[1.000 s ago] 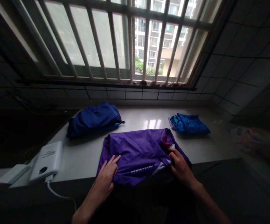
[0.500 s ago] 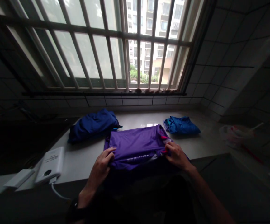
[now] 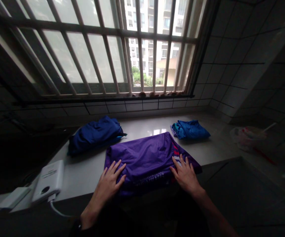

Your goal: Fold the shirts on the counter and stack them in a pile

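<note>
A purple garment (image 3: 142,153) lies partly folded on the counter, its near part hanging over the front edge. White lettering runs along its lower part, and red and white stripes show at the right side. My left hand (image 3: 110,179) rests on its left portion, fingers spread. Over the striped part on the right lies my right hand (image 3: 185,172), palm down with the fingers apart. Neither hand grips the cloth. Behind it to the left is a folded dark blue garment (image 3: 95,135); a smaller bright blue folded garment (image 3: 191,129) sits behind to the right.
A white power bank (image 3: 49,181) with a plugged-in cable and a small white box (image 3: 14,199) stand at the counter's left front. A dark sink lies farther left. At the right is a plastic-bagged container (image 3: 249,136). A barred window rises behind the counter (image 3: 142,130).
Both hands have let go of the garment's edges and now lie flat on it with fingers spread. The cloth's near part has come down, showing more lettering and the striped side.
</note>
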